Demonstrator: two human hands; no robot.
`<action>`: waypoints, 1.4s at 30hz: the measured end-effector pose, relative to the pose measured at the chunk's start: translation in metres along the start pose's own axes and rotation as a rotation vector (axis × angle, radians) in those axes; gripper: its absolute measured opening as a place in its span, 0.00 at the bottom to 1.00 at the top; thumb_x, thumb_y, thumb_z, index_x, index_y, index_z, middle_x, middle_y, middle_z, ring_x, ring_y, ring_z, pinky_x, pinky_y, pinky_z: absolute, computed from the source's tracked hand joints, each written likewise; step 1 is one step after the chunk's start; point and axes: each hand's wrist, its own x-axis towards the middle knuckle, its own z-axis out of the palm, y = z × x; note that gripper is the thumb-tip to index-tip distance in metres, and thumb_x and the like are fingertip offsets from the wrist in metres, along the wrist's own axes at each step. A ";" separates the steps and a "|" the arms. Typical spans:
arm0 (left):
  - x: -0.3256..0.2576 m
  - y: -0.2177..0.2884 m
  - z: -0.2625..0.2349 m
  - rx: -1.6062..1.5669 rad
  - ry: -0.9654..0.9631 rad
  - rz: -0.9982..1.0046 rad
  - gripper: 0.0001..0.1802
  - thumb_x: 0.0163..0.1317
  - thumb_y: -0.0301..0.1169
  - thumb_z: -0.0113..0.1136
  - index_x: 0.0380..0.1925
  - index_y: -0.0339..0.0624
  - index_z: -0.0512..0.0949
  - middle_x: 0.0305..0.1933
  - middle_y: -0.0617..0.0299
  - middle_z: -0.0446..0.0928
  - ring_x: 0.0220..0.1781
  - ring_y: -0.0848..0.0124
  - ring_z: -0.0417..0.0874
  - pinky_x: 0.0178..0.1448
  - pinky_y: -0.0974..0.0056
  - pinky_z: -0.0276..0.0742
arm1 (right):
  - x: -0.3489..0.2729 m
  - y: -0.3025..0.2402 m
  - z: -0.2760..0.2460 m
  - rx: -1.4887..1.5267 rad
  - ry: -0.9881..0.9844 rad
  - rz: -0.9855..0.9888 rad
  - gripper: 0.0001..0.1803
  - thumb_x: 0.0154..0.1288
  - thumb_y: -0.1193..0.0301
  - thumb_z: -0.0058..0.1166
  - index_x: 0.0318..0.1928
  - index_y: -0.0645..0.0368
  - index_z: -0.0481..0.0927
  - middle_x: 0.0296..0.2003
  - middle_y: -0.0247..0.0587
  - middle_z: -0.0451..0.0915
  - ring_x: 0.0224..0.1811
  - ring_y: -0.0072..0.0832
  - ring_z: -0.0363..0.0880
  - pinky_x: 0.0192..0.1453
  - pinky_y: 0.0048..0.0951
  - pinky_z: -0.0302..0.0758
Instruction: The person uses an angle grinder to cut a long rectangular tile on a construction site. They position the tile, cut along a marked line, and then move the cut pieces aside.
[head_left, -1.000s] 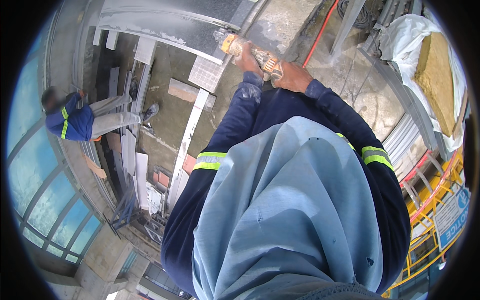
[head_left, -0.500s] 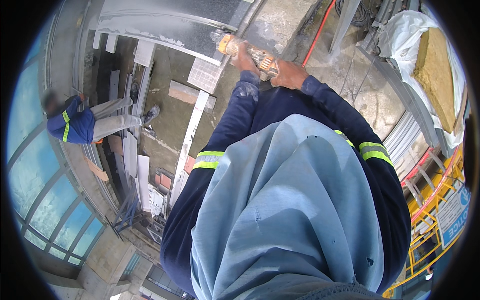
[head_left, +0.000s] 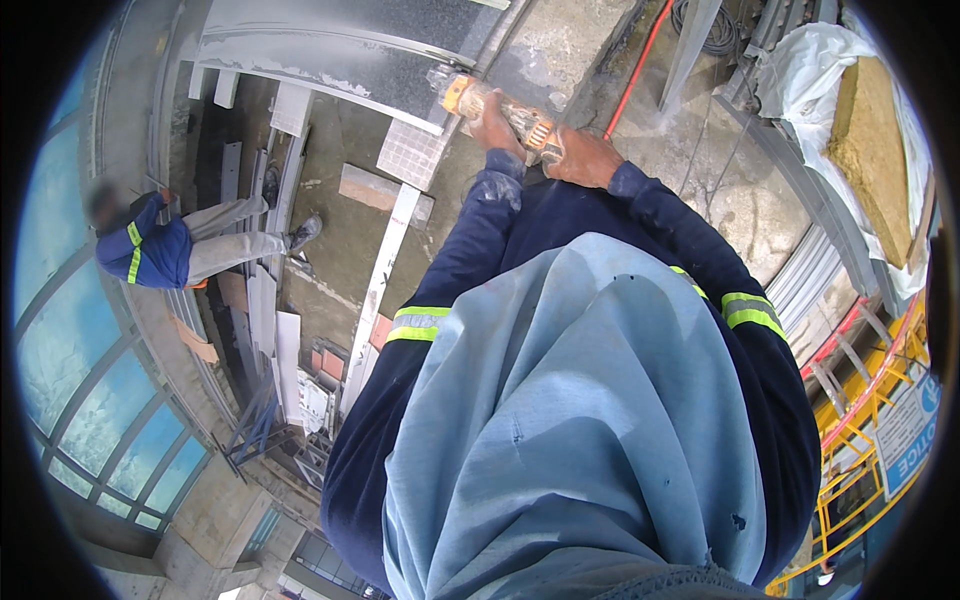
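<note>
I hold an orange, stubby-bodied angle grinder (head_left: 505, 112) out in front of me with both hands; my left hand (head_left: 492, 122) wraps the forward part of the body, just behind the guarded head, so that the grip there is closed tight around the casing; my right hand (head_left: 582, 157) closes around the rear handle, the grip full and firm, which I judge steadies the tool along its length and lets me press the head down. The head of the grinder sits at the lower edge of a long, grey, dusty sheet-metal panel (head_left: 340, 50), which lies flat and slightly bowed by the lens; whether the disc touches the metal I cannot tell, since the guard hides it. Both arms are stretched out, in dark navy sleeves with yellow-and-silver reflective bands (head_left: 418, 322), and a pale blue, soft woven cloth (head_left: 560, 430) hangs over my front, covering much of the view, likely against dust.

Below the panel lie a small, square, gridded white tile sheet (head_left: 408, 153) and a long, narrow white strip (head_left: 378, 290) on the rough concrete floor (head_left: 345, 225); a thin red hose (head_left: 638, 60) runs away past the tool; to the right a block of yellow, fibrous insulation (head_left: 872, 150) sits in white plastic wrap. Well apart on the left, another person in navy top and grey trousers (head_left: 185, 250) crouches by stacked pale boards.
</note>
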 end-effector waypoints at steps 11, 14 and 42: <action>0.013 0.020 0.005 0.005 0.000 -0.016 0.27 0.57 0.37 0.67 0.50 0.27 0.74 0.40 0.51 0.77 0.36 0.58 0.83 0.40 0.52 0.83 | 0.022 -0.011 -0.002 -0.008 -0.049 0.003 0.31 0.53 0.57 0.64 0.51 0.67 0.76 0.43 0.61 0.84 0.49 0.53 0.84 0.53 0.48 0.78; 0.009 0.016 0.003 0.011 -0.007 0.002 0.25 0.57 0.37 0.67 0.48 0.28 0.75 0.40 0.52 0.77 0.35 0.59 0.83 0.40 0.52 0.83 | 0.017 -0.007 0.002 -0.015 0.012 -0.037 0.30 0.52 0.58 0.64 0.50 0.68 0.76 0.43 0.61 0.84 0.48 0.53 0.84 0.53 0.48 0.78; 0.006 0.073 0.043 -0.283 -0.374 -0.067 0.19 0.61 0.37 0.65 0.47 0.40 0.72 0.34 0.57 0.78 0.31 0.64 0.85 0.36 0.56 0.86 | 0.018 -0.008 -0.046 0.845 -0.528 0.070 0.15 0.62 0.64 0.68 0.35 0.62 0.78 0.22 0.36 0.78 0.18 0.22 0.77 0.19 0.25 0.70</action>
